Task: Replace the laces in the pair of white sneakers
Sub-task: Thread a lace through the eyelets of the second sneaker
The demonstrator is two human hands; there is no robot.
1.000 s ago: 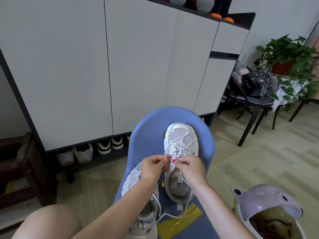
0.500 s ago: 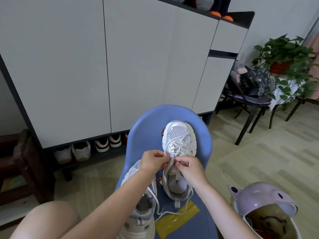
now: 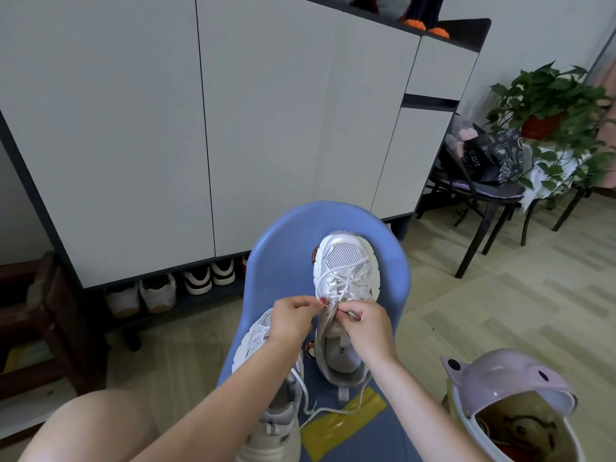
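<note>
Two white sneakers lie on a blue chair (image 3: 286,248). The right sneaker (image 3: 345,261) points away from me, its white lace (image 3: 336,281) crossed over the upper. My left hand (image 3: 293,316) and my right hand (image 3: 365,325) meet above its tongue, each pinching the lace near the top eyelets. The left sneaker (image 3: 266,408) lies nearer me, partly hidden under my left forearm. A loose lace end (image 3: 320,410) trails from it across the seat.
A yellow tape patch (image 3: 336,425) marks the seat. A pink lidded bin (image 3: 510,398) stands at my right. A white shoe cabinet (image 3: 200,128) with shoes beneath stands ahead. A black chair (image 3: 483,201) and a potted plant (image 3: 546,105) stand at the right, a wooden stool (image 3: 43,315) at the left.
Both hands have stayed at the right sneaker's top eyelets, shifting slightly up toward the toe. The sneakers have not moved.
</note>
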